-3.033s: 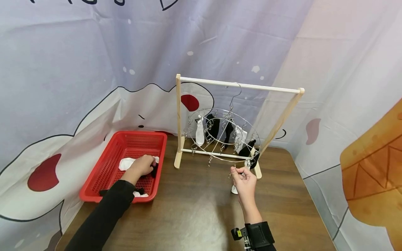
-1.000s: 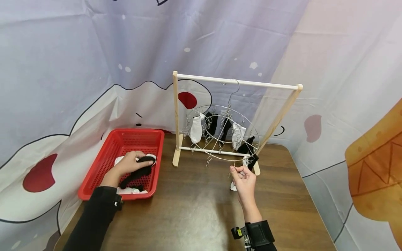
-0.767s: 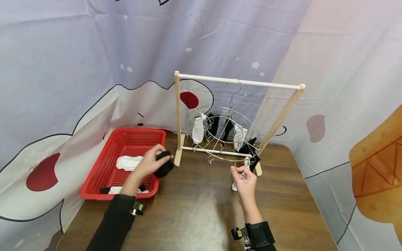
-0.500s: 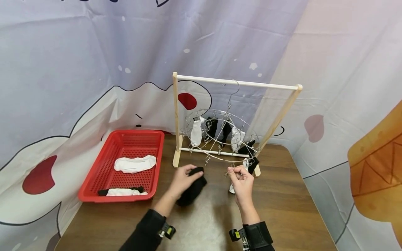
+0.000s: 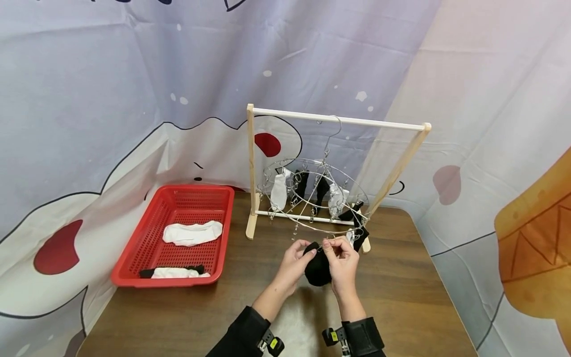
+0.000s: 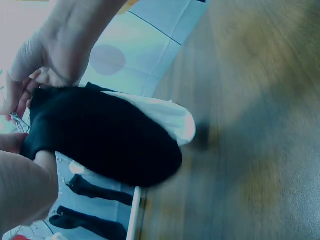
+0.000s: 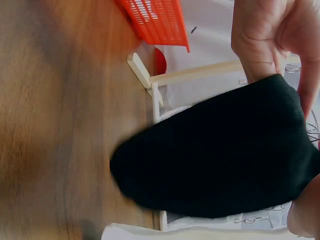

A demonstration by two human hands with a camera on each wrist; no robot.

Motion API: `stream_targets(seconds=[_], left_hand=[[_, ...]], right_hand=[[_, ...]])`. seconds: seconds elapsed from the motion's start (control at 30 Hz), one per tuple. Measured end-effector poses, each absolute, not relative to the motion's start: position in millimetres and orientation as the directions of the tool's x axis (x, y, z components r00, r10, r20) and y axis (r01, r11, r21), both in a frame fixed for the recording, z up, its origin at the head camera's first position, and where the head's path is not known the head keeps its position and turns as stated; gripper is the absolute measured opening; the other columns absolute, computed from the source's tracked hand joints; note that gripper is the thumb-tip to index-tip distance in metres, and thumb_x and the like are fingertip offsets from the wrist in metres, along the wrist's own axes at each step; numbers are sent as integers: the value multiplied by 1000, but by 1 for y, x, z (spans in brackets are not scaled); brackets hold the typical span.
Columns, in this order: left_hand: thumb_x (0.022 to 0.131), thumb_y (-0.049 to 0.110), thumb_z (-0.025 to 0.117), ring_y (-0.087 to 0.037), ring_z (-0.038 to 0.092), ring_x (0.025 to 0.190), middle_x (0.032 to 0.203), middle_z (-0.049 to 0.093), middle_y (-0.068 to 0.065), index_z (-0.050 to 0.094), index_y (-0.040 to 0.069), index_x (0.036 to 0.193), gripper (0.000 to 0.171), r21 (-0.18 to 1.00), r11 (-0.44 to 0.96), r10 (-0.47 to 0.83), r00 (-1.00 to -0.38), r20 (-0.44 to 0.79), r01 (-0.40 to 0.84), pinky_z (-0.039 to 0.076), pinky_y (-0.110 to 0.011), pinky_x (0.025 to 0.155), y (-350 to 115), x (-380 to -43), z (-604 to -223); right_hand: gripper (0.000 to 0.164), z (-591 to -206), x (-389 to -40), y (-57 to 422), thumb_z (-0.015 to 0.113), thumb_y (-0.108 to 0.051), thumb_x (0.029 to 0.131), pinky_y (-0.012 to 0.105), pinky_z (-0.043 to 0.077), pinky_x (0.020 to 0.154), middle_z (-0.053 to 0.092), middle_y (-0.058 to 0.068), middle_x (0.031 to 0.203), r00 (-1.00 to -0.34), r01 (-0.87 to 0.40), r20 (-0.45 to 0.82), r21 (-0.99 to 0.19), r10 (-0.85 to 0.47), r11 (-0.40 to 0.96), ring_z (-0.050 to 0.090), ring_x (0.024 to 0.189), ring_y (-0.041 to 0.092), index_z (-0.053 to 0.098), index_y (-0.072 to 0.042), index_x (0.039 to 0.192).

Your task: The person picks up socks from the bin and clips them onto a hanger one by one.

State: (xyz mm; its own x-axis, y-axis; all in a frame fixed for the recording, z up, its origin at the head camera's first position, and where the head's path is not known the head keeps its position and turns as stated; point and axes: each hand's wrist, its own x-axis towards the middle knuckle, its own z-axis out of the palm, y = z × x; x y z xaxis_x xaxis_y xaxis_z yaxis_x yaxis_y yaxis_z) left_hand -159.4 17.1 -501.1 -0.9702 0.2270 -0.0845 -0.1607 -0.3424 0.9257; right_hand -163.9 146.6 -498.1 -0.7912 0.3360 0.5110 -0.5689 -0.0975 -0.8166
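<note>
My left hand (image 5: pixel 289 265) pinches the cuff of a black sock (image 5: pixel 317 270), whose rounded end hangs down over the table. Close beside it, my right hand (image 5: pixel 344 265) pinches a metal clip (image 6: pixel 20 124) at the front of a round wire sock hanger (image 5: pixel 340 127). The clip is at the sock's top edge; whether it grips the cloth I cannot tell. Several socks hang from the ring, among them a white sock (image 5: pixel 278 192) at left and a black sock (image 5: pixel 321 191) near the middle. In the left wrist view another white sock (image 6: pixel 167 117) shows behind the held one.
A wooden stand (image 5: pixel 251 173) with a white top bar (image 5: pixel 374 122) bears the hanger. Left of it, a red basket (image 5: pixel 129 255) holds a white sock (image 5: pixel 192 233) and a black-and-white bundle (image 5: pixel 176 272). A printed cloth (image 5: pixel 209 64) closes off the table's back.
My left hand has taken the black sock out of the basket and brought it right, up to my right hand. The right hand has stayed at the clip; the ring tilts slightly lower.
</note>
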Motion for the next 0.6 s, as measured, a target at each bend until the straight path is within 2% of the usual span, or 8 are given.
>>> stream_targets(seconds=[0.1,0.17,0.23,0.33,0.43,0.5,0.6], left_hand=[[103,7,60,-13,69,77,99,72,-11,51,1,117,18,926,-360,275,-961,-15,-118,55,-24,66,15,-159,-504],[103,6,58,-12,68,79,98,70,-9,49,0,117,18,927,-365,291,-956,28,-84,54,-24,67,15,-159,-506],[104,5,58,-15,68,82,98,69,-12,48,-1,118,18,928,-370,298,-953,61,-56,55,-26,69,14,-160,-507],[104,5,57,-28,70,85,99,68,-22,47,-2,119,19,930,-368,303,-947,102,-18,58,-36,72,14,-161,-509],[104,8,60,-40,72,88,101,70,-31,50,-1,120,21,951,-303,277,-951,140,52,61,-47,73,12,-162,-510],[102,10,64,-41,73,92,103,71,-31,53,0,122,25,968,-231,237,-959,153,98,61,-48,76,8,-164,-511],[98,13,69,-34,72,101,111,73,-22,56,1,124,31,988,-115,135,-983,121,106,60,-42,85,-6,-170,-511]], right_hand=[[17,-498,-164,148,69,17,88,15,50,70,68,-3,83,-796,-561,498,-820,343,-112,63,79,10,62,7,76],[20,-497,-164,148,68,17,88,16,51,71,68,-3,84,-807,-551,484,-823,339,-136,64,80,10,65,1,77],[20,-498,-164,148,68,16,89,16,52,72,68,-3,84,-825,-527,458,-836,332,-154,64,81,10,65,0,77],[13,-499,-163,148,68,12,91,17,52,74,70,-3,85,-859,-468,402,-868,316,-168,65,82,9,65,4,82],[6,-499,-161,148,66,8,95,18,52,77,72,-3,88,-887,-402,338,-900,315,-167,65,83,8,65,9,88],[6,-499,-161,150,65,6,97,18,53,79,73,-3,90,-896,-368,304,-916,324,-158,66,85,8,65,11,93],[12,-499,-160,153,64,4,98,18,53,84,73,-4,92,-896,-347,282,-927,344,-144,67,90,7,63,16,100]])
